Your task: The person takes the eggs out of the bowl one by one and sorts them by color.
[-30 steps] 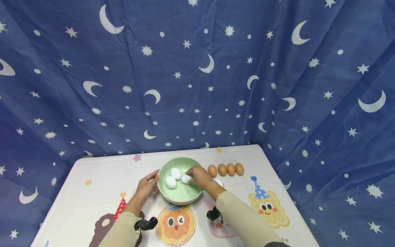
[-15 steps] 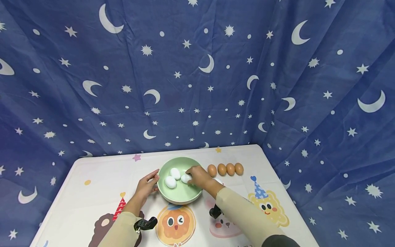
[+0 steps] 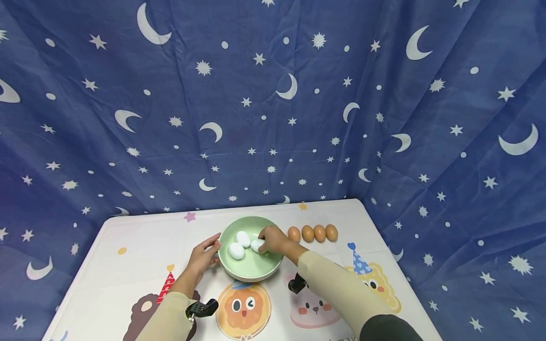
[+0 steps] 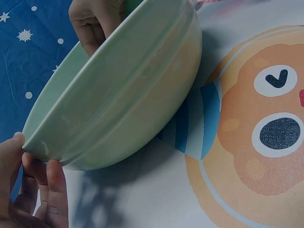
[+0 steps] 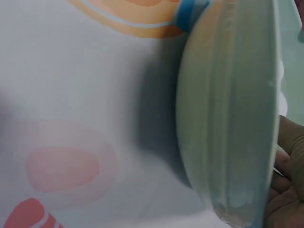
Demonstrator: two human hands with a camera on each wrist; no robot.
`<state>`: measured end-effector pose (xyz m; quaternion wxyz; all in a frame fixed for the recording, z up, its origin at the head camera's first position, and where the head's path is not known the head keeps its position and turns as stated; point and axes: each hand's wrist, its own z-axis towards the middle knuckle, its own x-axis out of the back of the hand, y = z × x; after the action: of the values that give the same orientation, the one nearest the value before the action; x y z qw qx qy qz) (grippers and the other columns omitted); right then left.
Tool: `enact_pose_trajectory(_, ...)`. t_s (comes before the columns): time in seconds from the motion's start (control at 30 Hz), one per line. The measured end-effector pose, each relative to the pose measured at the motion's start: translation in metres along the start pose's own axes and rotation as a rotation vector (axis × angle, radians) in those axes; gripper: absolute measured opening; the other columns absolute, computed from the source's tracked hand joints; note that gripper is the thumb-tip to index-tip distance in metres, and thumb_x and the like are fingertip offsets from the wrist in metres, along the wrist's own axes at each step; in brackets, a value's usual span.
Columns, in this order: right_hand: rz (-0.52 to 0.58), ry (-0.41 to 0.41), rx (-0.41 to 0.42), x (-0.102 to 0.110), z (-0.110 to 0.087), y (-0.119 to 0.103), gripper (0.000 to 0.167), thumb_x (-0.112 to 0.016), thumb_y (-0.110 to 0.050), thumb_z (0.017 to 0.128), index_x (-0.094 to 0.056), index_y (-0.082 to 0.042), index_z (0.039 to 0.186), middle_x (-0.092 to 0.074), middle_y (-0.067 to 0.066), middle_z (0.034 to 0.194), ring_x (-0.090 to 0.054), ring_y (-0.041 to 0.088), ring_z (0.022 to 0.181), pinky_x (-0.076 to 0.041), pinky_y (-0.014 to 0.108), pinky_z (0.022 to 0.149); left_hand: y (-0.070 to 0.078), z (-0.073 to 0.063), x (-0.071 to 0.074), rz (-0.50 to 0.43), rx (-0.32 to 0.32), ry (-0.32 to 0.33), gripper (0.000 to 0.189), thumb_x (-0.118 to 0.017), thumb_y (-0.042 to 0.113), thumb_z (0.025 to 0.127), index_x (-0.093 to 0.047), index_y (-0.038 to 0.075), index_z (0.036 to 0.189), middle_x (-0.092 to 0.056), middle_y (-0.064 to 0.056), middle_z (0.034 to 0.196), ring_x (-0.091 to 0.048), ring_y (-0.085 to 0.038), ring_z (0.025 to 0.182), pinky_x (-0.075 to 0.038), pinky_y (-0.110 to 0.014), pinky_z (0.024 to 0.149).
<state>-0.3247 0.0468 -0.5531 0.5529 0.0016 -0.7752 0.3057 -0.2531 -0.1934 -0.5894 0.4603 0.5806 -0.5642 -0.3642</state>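
Note:
A pale green bowl (image 3: 249, 278) stands on the table with white eggs inside. My left hand (image 3: 203, 255) holds the bowl's left rim; in the left wrist view the thumb lies at the rim and the fingertips (image 4: 56, 170) meet the outer wall. Over the bowl's right side reaches my right hand (image 3: 273, 239), its thumb and fingers pinching a white egg (image 3: 256, 245) low in the bowl. Left of that lie a second white egg (image 3: 243, 238) and a third white egg (image 3: 236, 251). The bowl's wall hides part of the right hand (image 5: 287, 166) in the right wrist view.
Several brown eggs (image 3: 319, 233) stand in a row right of the bowl, just beyond my right forearm. A white tablecloth (image 3: 115, 279) printed with cartoon figures covers the table. A blue curtain (image 3: 239, 109) with moons and stars hangs behind it.
My right forearm has swung slightly, and the right hand has shifted a little while staying on the egg. The left hand, bowl and other eggs keep their places.

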Motion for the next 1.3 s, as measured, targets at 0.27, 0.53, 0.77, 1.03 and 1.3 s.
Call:
enact_pose_trajectory(0.27, 0.178, -0.021, -0.109, 0.013, -0.003, 0.0, 0.038, -0.084, -0.024, 0.078, -0.076, -0.006, 0.11, -0.074, 0.005, 0.107, -0.066, 0.014, 0.094, -0.055, 0.021, 0.078, 0.0, -0.001, 0.0, 0.01, 0.005, 0.005, 0.046, -0.058, 0.021, 0.1, -0.049, 0.013, 0.145, -0.048, -0.013, 0.133, -0.054, -0.007, 0.092, -0.057, -0.019, 0.069)
enact_pose_trajectory(0.53, 0.694, -0.134, -0.264, 0.028, -0.013, 0.009, 0.037, -0.079, -0.011, 0.08, -0.071, 0.004, 0.114, -0.071, 0.01, 0.104, -0.065, 0.009, 0.073, -0.06, 0.025, 0.075, 0.001, -0.001, 0.0, 0.015, 0.004, 0.01, 0.046, -0.058, 0.02, 0.1, -0.049, 0.013, 0.145, -0.048, -0.013, 0.134, -0.053, -0.006, 0.093, -0.057, -0.018, 0.069)
enact_pose_trajectory(0.77, 1.055, -0.204, -0.297, 0.038, -0.025, 0.023, 0.034, -0.066, -0.002, 0.091, -0.061, 0.012, 0.122, -0.07, 0.011, 0.097, -0.07, 0.015, 0.081, -0.059, 0.029, 0.086, 0.001, 0.0, -0.001, 0.016, 0.009, 0.015, 0.046, -0.059, 0.02, 0.1, -0.05, 0.013, 0.145, -0.048, -0.013, 0.133, -0.053, -0.006, 0.093, -0.056, -0.018, 0.067)
enact_pose_trajectory(1.03, 1.222, -0.194, -0.32, 0.052, -0.043, 0.045, 0.034, -0.061, 0.0, 0.094, -0.056, 0.009, 0.126, -0.071, 0.008, 0.088, -0.071, 0.016, 0.078, -0.06, 0.026, 0.078, -0.001, 0.001, -0.001, 0.004, 0.013, 0.005, 0.047, -0.058, 0.023, 0.1, -0.05, 0.014, 0.145, -0.047, -0.012, 0.135, -0.053, -0.005, 0.093, -0.056, -0.017, 0.068)
enact_pose_trajectory(1.3, 1.281, -0.131, -0.33, 0.069, -0.065, 0.079, 0.045, -0.059, -0.001, 0.095, -0.046, 0.01, 0.137, -0.072, 0.008, 0.093, -0.071, 0.018, 0.087, -0.056, 0.033, 0.09, 0.001, 0.001, 0.0, 0.004, 0.016, 0.0, 0.047, -0.058, 0.022, 0.101, -0.049, 0.014, 0.146, -0.046, -0.012, 0.133, -0.052, -0.007, 0.095, -0.056, -0.017, 0.068)
